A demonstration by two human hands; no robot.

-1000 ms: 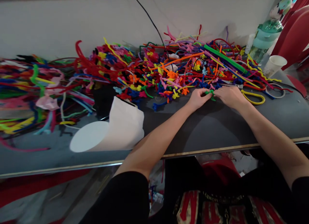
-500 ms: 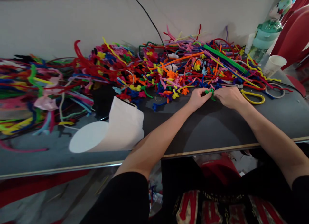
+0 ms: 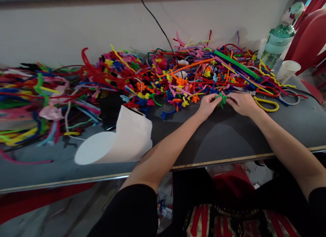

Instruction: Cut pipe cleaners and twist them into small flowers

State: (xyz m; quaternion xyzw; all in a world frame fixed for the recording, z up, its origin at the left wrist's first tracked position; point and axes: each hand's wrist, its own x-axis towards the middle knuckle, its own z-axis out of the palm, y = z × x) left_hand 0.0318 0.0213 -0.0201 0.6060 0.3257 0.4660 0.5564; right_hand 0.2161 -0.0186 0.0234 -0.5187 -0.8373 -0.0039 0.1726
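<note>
Between my two hands is a small green pipe-cleaner piece [image 3: 222,100], bent into loops like a flower. My left hand [image 3: 208,106] pinches its left side between thumb and fingers. At its right side, my right hand [image 3: 241,103] has its fingers closed together on the edge of the piece. Just behind the hands lies a heap of colourful pipe cleaners and small fuzzy flowers [image 3: 181,82]. Yellow-handled scissors [image 3: 267,104] rest right beside my right hand.
A curled white sheet [image 3: 132,138] lies left of my forearm. Farther right are a roll of tape [image 3: 290,98], a paper cup [image 3: 288,72] and a green bottle [image 3: 276,43]. A black cable [image 3: 158,22] hangs over the heap. The wooden table edge [image 3: 216,161] runs below my forearms.
More of the green piece shows between my hands, its loops now spread apart. My right fingers have shifted slightly on it. The whole view has tilted a little.
</note>
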